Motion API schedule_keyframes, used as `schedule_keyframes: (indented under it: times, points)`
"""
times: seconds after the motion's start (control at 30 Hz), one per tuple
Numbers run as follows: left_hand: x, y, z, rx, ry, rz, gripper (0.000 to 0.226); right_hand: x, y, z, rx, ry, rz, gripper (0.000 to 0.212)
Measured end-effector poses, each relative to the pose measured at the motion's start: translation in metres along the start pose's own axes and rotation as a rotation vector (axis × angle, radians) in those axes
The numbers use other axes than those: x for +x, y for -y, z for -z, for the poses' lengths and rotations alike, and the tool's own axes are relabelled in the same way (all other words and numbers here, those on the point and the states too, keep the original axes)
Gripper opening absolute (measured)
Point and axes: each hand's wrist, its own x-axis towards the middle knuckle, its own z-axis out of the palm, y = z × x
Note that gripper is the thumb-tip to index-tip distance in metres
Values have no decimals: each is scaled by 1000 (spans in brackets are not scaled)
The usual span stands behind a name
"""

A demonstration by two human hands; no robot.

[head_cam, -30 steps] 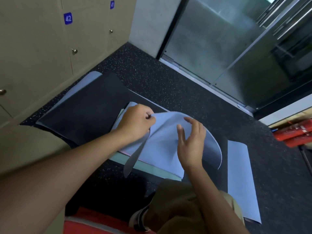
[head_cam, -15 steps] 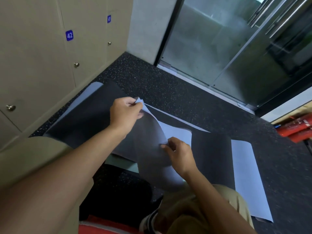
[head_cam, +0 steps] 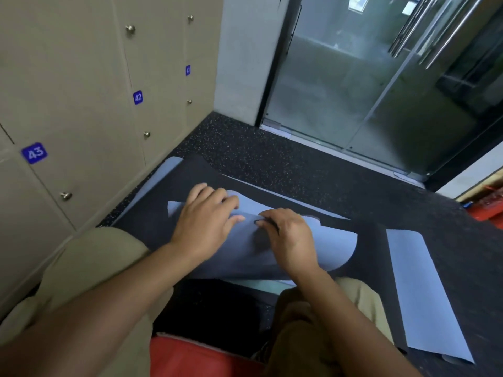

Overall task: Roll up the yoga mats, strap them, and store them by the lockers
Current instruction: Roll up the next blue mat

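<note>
On the dark speckled floor [head_cam: 285,164], between our knees and the lockers [head_cam: 81,104], lies the yoga mat [head_cam: 321,240], thin, pale blue on 1 face and black on the other.

Item 1, the mat. Its near end is turned over on itself, so blue shows in a loose hump at the middle while black shows around it. We judge this to be the start of a roll, not yet tight; no strap is visible. A separate blue flap [head_cam: 424,295] lies flat to our right, and a narrow blue corner [head_cam: 168,165] shows just beside the locker base. Whether these belong to 1 mat or 2 we cannot tell. The sheet looks limp and springy, likely to unroll if released.

Item 2, our left hand [head_cam: 206,221]. It rests palm down on the blue fold, fingers fairly straight and spread, pressing instead of clutching; we judge it is there to flatten the curl and keep it from springing back.

Item 3, our right hand [head_cam: 288,235]. It sits just beside the left, fingers curled down onto the fold's edge, apparently pinching or tucking the material to set the first turn.

Item 4, surroundings. Locker doors carry blue plates 41, 42 and 43 and round knobs. A glass door [head_cam: 353,91] stands ahead; red objects [head_cam: 490,202] lie at far right.
</note>
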Motion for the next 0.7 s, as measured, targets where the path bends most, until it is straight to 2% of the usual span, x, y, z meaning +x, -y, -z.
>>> schedule_keyframes:
  times: [0.13,0.27,0.4,0.53,0.7]
  points:
    - [-11,-8,15,-127,-19,88,13,-14,8,20,10,-118,64,11]
    - [-13,-15,37,-119,-46,84,12,-26,-8,46,19,-87,-1,22]
    - [-4,-15,68,-123,-77,35,13,-38,-21,89,43,-125,-4,15]
    - [-8,-24,109,-137,-111,-61,22,-60,1,122,108,-205,42,10]
    - [-50,-37,157,-183,-126,-150,25,-115,30,145,58,-256,149,9]
